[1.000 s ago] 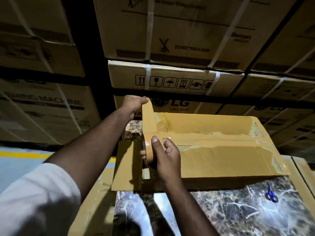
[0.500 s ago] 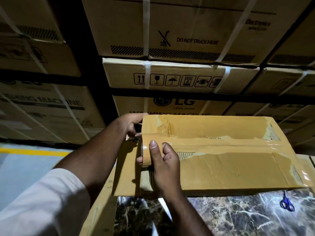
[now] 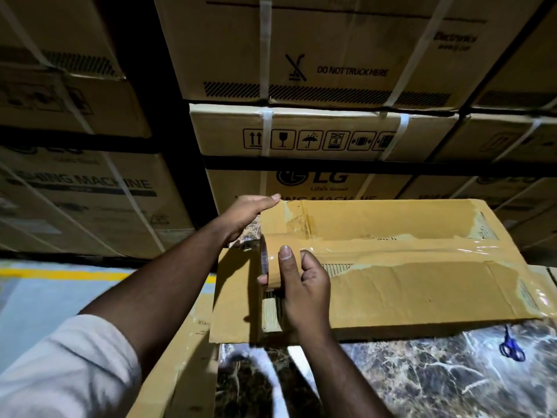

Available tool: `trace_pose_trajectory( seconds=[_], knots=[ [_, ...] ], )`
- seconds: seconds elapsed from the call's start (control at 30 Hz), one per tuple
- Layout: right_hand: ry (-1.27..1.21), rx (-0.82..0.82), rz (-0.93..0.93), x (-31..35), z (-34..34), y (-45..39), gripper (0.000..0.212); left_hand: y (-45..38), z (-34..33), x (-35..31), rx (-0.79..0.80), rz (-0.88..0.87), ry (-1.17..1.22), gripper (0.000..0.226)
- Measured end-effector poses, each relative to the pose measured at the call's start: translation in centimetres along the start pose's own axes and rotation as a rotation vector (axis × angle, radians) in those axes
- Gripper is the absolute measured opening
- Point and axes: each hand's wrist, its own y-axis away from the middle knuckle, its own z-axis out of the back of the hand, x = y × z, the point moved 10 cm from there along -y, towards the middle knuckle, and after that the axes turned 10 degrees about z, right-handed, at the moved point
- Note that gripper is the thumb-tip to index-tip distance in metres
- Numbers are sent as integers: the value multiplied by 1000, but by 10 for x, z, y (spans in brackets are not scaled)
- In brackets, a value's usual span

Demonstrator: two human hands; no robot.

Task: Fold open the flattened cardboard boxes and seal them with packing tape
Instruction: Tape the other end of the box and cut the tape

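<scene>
One cardboard box (image 3: 391, 276) is seen on the marble table (image 3: 437, 381), its long axis running left to right. One tape roll (image 3: 268, 267) is gripped at the box's left end by the right hand (image 3: 304, 285). The left hand (image 3: 250, 212), fingers straight, is pressed against the far left corner. One pair of scissors (image 3: 511, 348) lies near right.

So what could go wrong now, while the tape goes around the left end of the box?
The right hand holds the tape roll at the cardboard box's edge; the tape could wrinkle or stick crooked there. The left hand only steadies the far corner, so the box may slide on the marble table.
</scene>
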Motion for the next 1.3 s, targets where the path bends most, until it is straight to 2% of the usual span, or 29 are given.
trace_pose_trajectory(
  seconds=[0.07,0.1,0.2,0.3,0.47,0.7,0.77,0.8,0.87,0.9,0.93,1.0,1.07,1.13,1.23,1.3],
  knots=[
    [-3,-33,-27,5,0,1,78,3,-1,-2,11,-12,11,41],
    [-11,-35,-49,6,0,2,69,3,-2,-4,26,-18,2,41],
    [-2,22,-148,14,0,19,17,3,1,-4,59,6,-78,43],
    [33,71,-197,21,5,50,3,-3,2,-2,128,18,-155,47],
    [99,99,-255,15,16,107,22,-5,0,-4,101,-25,-170,45],
    [130,-34,-452,-56,42,148,31,-6,-3,-3,114,-70,-179,42],
    [81,-63,-475,-72,38,145,35,0,-7,-7,53,-126,-216,44],
    [64,-77,-481,-77,36,143,36,4,-6,-13,-34,-184,-325,45],
    [68,-105,-494,-82,35,141,37,29,-8,-40,-335,-371,-784,39],
    [72,-115,-498,-83,35,141,39,46,-18,-50,-427,-474,-959,42],
    [67,-124,-499,-85,35,141,42,60,-34,-52,-405,-529,-1026,51],
    [58,-134,-502,-87,35,140,45,83,-63,-32,-233,-494,-973,71],
    [77,-136,-503,-88,36,139,43,106,-83,-3,-186,-473,-985,81],
    [88,-131,-500,-90,37,139,40,129,-88,18,-211,-480,-1034,82],
    [119,-135,-457,-93,44,136,50,161,-100,45,-116,-535,-1102,79],
    [122,-117,-445,-93,47,135,49,168,-99,53,-72,-559,-1050,83]
  ],
)
